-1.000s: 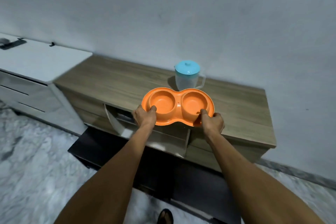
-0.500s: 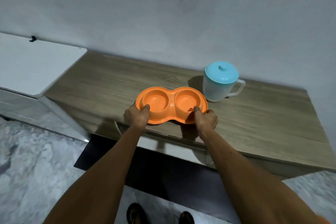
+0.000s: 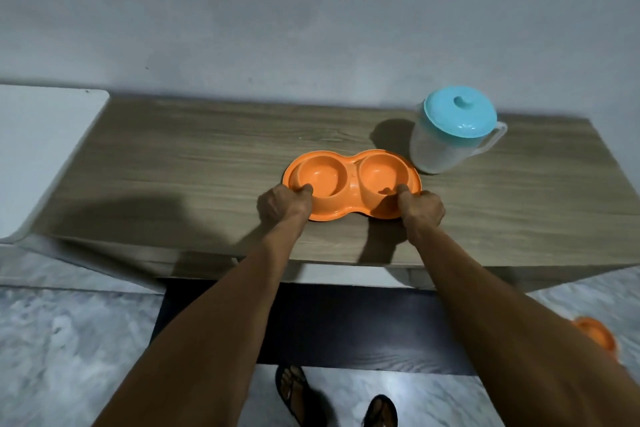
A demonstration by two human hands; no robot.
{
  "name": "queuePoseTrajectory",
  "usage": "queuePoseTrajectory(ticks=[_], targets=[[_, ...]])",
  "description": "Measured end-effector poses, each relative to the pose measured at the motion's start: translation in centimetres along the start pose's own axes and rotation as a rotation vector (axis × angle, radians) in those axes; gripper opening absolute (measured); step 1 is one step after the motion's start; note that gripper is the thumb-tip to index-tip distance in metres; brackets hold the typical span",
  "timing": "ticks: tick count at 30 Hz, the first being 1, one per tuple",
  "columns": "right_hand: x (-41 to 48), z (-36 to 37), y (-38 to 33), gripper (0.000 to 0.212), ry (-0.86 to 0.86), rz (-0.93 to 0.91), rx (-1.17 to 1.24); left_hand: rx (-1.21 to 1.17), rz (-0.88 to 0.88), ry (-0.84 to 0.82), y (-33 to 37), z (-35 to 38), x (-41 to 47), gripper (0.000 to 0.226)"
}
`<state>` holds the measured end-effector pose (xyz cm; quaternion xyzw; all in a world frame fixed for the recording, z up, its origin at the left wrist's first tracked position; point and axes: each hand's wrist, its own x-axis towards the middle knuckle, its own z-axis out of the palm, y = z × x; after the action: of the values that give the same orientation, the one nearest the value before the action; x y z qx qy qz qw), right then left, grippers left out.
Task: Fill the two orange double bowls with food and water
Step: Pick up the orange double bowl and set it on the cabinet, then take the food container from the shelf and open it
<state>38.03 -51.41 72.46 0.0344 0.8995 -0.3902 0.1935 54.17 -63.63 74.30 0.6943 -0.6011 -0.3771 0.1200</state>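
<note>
Bowl: orange double bowl, one piece with two round wells side by side, lying level on the wooden cabinet top, right of its middle and nearer the front edge than the wall.
Bowl contents: both wells show bare orange plastic, with no food or water in either.
Left hand: the left hand grips the bowl's near left corner, thumb hooked over the rim into the left well, the other fingers curled under the edge.
Right hand: the right hand grips the near right corner the same way, thumb laid on the rim of the right well, fingers wrapped below.
Pitcher: a pitcher with a frosted, see-through body stands upright just beyond the bowl's far right end, handle turned to the right; whether it touches the bowl cannot be told.
Pitcher lid: a light blue lid with a small knob closes it.
Pitcher contents: not readable through the cloudy wall.
Left side: a white counter adjoins the wooden top at its left end.
Below: a dark mat lies on the grey marbled floor in front of the cabinet, with two sandalled feet at its near edge.
Lower right: an orange shape sits low beside the right forearm, half hidden by it and too blurred to identify.
Obstruction: both forearms cross the cabinet's front, covering much of it.
Shadows: arm and head shadows fall across the top, left of and in front of the bowl.
</note>
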Motion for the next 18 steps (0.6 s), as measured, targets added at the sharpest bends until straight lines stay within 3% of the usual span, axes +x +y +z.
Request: queuePoseTrajectory(ticks=[10,18], targets=[[-2.3,-0.6,0.2,0.059,0.008,0.002,0.008,0.072,0.094,-0.036,-1.1,-1.4,-0.1,0.069],[-9.9,-2.7,4.3,0.047,0.063,-0.147,0.099,-0.217,0.048,0.056,-6.0,-5.9,-4.9,0.055]])
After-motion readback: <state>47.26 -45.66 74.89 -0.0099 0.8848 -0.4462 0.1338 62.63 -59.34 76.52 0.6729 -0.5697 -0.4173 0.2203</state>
